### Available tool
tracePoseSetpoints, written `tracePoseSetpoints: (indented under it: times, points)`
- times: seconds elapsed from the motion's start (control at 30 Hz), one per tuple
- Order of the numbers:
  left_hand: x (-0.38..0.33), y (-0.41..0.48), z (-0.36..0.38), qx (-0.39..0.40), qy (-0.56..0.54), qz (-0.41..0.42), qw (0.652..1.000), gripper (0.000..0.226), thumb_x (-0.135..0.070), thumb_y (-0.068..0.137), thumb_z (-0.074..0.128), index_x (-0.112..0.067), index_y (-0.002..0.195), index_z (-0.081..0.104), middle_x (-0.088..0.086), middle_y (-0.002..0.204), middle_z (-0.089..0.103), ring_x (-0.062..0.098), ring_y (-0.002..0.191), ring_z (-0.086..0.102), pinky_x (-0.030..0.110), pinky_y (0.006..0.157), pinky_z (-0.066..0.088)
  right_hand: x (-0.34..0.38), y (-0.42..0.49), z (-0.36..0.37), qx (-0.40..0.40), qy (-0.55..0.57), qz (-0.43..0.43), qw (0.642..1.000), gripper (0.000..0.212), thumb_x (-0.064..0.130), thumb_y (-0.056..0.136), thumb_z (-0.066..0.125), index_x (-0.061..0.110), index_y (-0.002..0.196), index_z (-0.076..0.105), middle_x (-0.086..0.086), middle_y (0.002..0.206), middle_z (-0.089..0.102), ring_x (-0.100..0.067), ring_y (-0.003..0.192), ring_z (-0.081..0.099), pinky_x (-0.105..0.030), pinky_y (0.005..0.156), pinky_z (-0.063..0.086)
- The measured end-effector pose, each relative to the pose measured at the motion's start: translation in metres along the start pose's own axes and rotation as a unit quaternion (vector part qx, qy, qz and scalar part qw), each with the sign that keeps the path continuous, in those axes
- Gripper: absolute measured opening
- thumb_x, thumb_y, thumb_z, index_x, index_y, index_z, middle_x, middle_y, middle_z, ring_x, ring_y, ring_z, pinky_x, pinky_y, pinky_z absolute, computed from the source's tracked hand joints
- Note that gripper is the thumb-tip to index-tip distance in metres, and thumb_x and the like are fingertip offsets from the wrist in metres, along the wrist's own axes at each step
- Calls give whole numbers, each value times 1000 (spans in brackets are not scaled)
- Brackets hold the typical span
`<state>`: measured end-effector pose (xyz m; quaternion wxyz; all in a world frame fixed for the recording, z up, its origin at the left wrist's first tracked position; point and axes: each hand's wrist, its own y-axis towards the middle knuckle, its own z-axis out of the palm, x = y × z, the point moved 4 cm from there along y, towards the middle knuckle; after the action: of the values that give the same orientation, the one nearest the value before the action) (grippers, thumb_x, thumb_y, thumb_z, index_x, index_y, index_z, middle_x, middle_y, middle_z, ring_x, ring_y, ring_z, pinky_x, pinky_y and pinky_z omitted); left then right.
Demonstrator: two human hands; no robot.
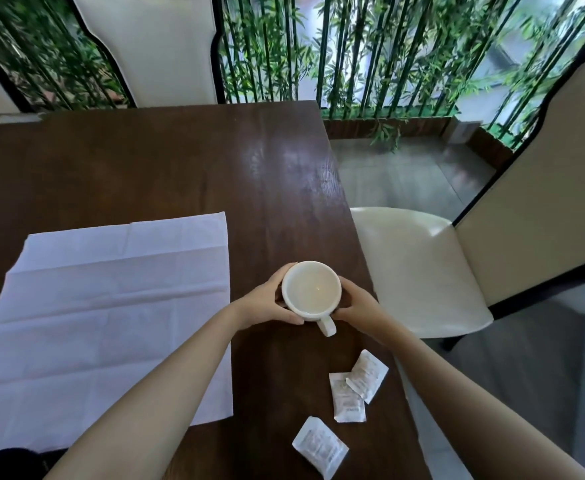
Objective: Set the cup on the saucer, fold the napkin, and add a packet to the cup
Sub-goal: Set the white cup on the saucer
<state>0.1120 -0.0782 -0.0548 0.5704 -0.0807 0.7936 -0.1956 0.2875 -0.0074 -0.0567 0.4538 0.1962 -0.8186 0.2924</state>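
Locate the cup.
Head view, centre: the white cup is held between the left hand and right hand, right of the napkin, beyond the packets.

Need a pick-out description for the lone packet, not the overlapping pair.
On the dark wooden table, look right of the spread white napkin, nearer the person than the cup. Of three white packets there, the lone packet lies nearest the person, touching neither neighbour, while the other two packets overlap.
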Motion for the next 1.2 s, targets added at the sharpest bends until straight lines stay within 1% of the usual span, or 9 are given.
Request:
tracePoseSetpoints:
  times: [0.1,0.2,0.4,0.53,0.63,0.73,0.83,0.97,1.2]
  points:
    - [0,3,-2,-26,-14,15,999,91,-27,62,85,-53,128,28,-22,130,41,7,123,43,19,97,40,0,6,-1,2,-2,12,1000,69,1,72,69,26,133,46,4,123,60,-14,112,56,-32,94,49]
    - [0,3,-1,-51,-17,20,998,93,-28,59,85,-45,132,30,-17,131,45,10,122,46,25,98,43,2,9,-2,0,-12,27,1000,66,2,72,69,22,131,47,1,119,61,-17,104,60,-32,81,56]
    - [4,1,2,-101,-32,23,994,90,-31,56,87,-52,124,31,-22,124,47,7,118,48,18,89,43,-6,1,-5,7,-38,114,993,13,17,90,51,12,102,55,-7,93,65,-14,71,65,-24,60,55]
    - [6,-3,5,-140,-56,28,988,85,-31,53,88,-64,112,34,-27,120,47,4,116,48,17,86,44,-1,-13,-2,90,-24,125,988,25,30,98,39,19,102,60,-1,91,66,-12,66,65,-20,58,54]
    - [8,-7,6,-171,-56,30,983,88,-31,54,88,-51,122,36,-23,120,49,7,115,49,23,90,44,6,-17,0,112,-28,115,987,29,36,99,36,21,101,61,5,92,65,-13,68,65,-19,60,54]
    - [8,-14,3,-199,-54,26,978,88,-32,55,88,-43,126,37,-20,118,51,8,113,50,25,89,43,15,-20,5,125,-17,120,985,29,35,99,37,19,87,59,-4,92,67,-15,69,66,-22,63,55]
    - [6,-26,-4,-229,-59,27,971,87,-36,55,88,-40,126,39,-18,118,53,9,111,51,25,87,46,27,-22,12,104,8,112,988,30,34,99,38,19,81,56,-4,87,66,-12,69,65,-20,60,52]
    - [-8,-48,-19,-272,-57,45,960,79,-42,55,87,-45,119,40,-28,109,51,-1,102,52,13,71,42,53,-22,21,61,29,67,995,28,38,96,43,21,78,55,-4,82,65,-10,66,62,-17,56,47]
    - [-36,-92,-55,-327,-60,84,939,81,-37,61,85,-38,128,39,-20,114,49,6,102,52,11,69,43,114,-26,37,18,60,5,998,28,31,97,45,11,79,53,-7,73,60,-11,57,54,-18,53,44]
